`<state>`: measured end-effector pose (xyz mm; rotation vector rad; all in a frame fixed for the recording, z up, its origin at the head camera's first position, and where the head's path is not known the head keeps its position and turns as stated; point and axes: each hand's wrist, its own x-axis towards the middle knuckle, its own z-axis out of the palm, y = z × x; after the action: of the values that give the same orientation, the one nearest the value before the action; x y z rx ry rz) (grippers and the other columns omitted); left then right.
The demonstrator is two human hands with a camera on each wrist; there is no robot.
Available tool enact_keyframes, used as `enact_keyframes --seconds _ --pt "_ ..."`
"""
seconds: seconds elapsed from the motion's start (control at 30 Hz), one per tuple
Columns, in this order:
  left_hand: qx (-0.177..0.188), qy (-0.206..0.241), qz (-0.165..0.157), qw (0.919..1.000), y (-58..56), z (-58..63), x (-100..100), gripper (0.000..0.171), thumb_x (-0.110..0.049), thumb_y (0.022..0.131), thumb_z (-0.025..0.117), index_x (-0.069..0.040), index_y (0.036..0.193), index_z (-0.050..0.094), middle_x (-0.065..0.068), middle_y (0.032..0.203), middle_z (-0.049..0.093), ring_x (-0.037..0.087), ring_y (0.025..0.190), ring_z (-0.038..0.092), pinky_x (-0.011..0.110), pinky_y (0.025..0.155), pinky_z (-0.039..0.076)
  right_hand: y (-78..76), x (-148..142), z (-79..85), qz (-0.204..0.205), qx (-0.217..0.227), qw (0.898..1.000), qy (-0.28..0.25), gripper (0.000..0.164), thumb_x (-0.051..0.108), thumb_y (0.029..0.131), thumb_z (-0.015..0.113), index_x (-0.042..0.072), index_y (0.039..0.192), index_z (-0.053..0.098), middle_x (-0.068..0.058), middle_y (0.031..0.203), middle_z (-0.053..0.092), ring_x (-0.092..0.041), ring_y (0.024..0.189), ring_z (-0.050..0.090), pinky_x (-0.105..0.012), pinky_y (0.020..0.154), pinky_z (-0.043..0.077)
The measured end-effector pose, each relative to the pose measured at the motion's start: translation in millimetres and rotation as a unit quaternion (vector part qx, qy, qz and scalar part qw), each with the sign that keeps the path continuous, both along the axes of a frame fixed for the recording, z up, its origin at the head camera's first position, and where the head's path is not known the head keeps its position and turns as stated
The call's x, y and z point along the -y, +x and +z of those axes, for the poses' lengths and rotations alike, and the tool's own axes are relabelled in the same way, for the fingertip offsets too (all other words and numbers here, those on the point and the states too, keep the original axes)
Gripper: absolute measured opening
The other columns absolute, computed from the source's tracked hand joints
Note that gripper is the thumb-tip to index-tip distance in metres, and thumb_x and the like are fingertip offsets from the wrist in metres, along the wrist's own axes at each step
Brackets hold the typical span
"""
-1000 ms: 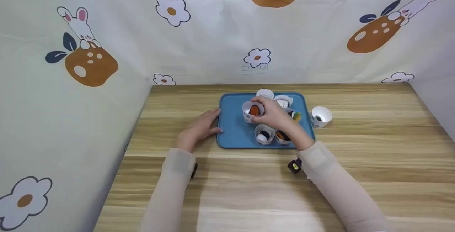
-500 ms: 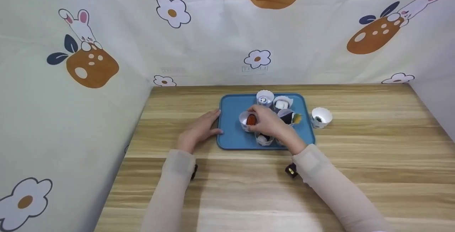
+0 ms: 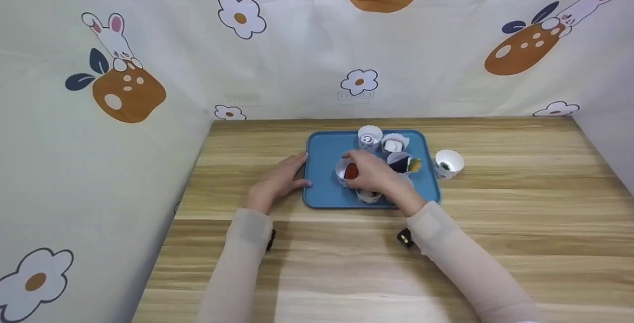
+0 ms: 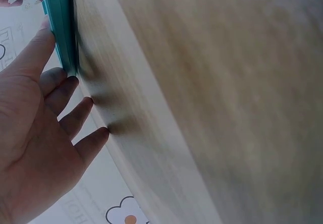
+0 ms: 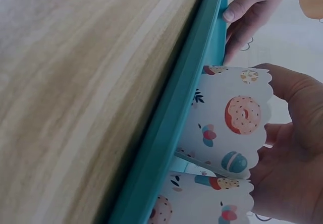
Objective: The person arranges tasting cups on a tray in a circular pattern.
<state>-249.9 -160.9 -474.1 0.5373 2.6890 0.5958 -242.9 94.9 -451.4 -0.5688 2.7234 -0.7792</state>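
Observation:
In the head view my right hand (image 3: 374, 174) grips a white scalloped paper cup (image 3: 342, 176) at its rim, low over the middle of the blue tray (image 3: 319, 194). A dark red piece (image 3: 351, 171) shows inside that cup. From the right wrist, a patterned paper cup (image 5: 222, 118) and another beside it cover part of the same hand. At the tray's left edge rests my left hand (image 3: 277, 179), its thumb on the rim and its fingers relaxed. The left wrist view shows that hand (image 4: 35, 118) with fingertips along the tray's side.
More paper cups with sushi-like pieces stand on the tray: one at the back (image 3: 369, 138), one with a white piece (image 3: 395, 143), one with a dark and orange piece (image 3: 400, 162). Right of the tray, a paper cup (image 3: 449, 164) stands on the wooden table (image 3: 337, 263).
My right hand has moved the cup with the red piece down and toward the front, lowering it onto the tray's middle. The left hand stays at the tray edge.

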Motion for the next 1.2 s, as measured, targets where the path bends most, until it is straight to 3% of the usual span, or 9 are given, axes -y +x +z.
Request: enact_keyframes --seconds 0.4,0.83,1.0,1.2 --pt "0.005 0.007 0.006 0.9999 0.3 0.5 0.3 0.081 -0.036 0.097 0.063 -0.008 0.159 0.02 0.012 0.167 0.02 0.032 0.155 0.018 0.045 0.129 0.015 3.2 -8.0 16.1 -0.001 0.005 1.0 -0.03 0.072 0.04 0.089 0.073 0.006 0.146 0.046 -0.016 0.139 0.058 -0.031 0.125 0.058 -0.049 0.105 0.05" --pt "0.003 -0.002 0.0 1.0 1.8 1.9 0.7 0.08 -0.035 0.098 0.063 -0.008 0.16 0.02 0.011 0.168 0.019 0.031 0.155 0.017 0.044 0.129 0.016 0.8 -42.6 48.6 -0.059 -0.003 0.993 -0.1 0.067 0.038 0.093 0.069 0.005 0.146 0.043 -0.019 0.135 0.059 -0.037 0.125 0.058 -0.051 0.105 0.05" --pt "0.005 -0.009 0.002 0.9999 1.8 2.5 0.7 0.08 -0.038 0.098 0.062 -0.009 0.16 0.019 0.01 0.168 0.017 0.03 0.156 0.015 0.043 0.129 0.014 -3.3 -60.0 56.9 -0.075 -0.012 0.989 -0.129 0.064 0.03 0.093 0.07 0.002 0.144 0.044 -0.022 0.132 0.06 -0.039 0.123 0.059 -0.052 0.106 0.05" --pt "0.0 -0.017 0.0 0.9999 1.9 2.8 0.1 0.081 -0.039 0.098 0.062 -0.009 0.16 0.019 0.009 0.168 0.017 0.031 0.156 0.015 0.044 0.129 0.014 -4.1 -87.0 66.8 -0.106 -0.013 0.983 -0.152 0.062 0.03 0.095 0.067 0.002 0.145 0.043 -0.023 0.138 0.056 -0.041 0.128 0.055 -0.054 0.106 0.05"
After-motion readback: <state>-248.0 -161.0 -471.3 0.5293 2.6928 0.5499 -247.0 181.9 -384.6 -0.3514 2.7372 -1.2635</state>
